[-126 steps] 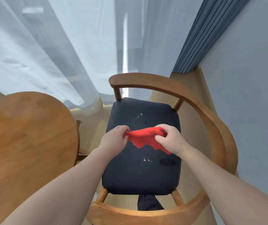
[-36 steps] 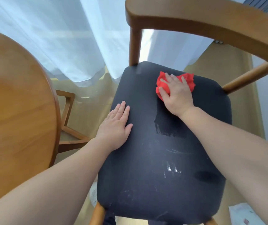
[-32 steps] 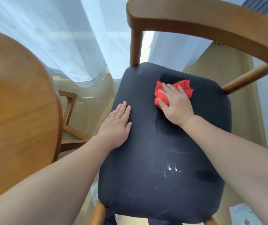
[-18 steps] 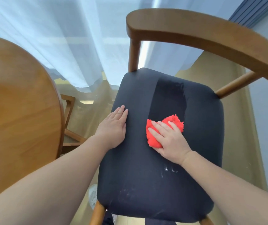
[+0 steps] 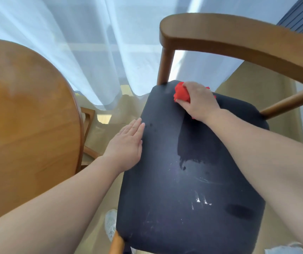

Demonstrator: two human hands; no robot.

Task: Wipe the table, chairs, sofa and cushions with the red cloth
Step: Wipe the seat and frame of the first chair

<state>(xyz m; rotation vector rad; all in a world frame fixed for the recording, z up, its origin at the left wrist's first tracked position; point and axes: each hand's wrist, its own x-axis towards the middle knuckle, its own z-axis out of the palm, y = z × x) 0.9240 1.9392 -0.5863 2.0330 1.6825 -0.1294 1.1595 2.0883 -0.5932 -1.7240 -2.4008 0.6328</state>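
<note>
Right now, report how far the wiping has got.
Done: a dark wiped strip down the chair seat. In hand: the right hand grips the red cloth at the seat's far corner; the left hand rests on its edge. Left: white marks near the front.

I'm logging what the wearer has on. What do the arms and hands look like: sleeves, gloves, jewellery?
Both forearms are bare to the frame edge: no sleeves. The left hand and right hand wear no gloves; no ring, watch or band is visible on either.
</note>
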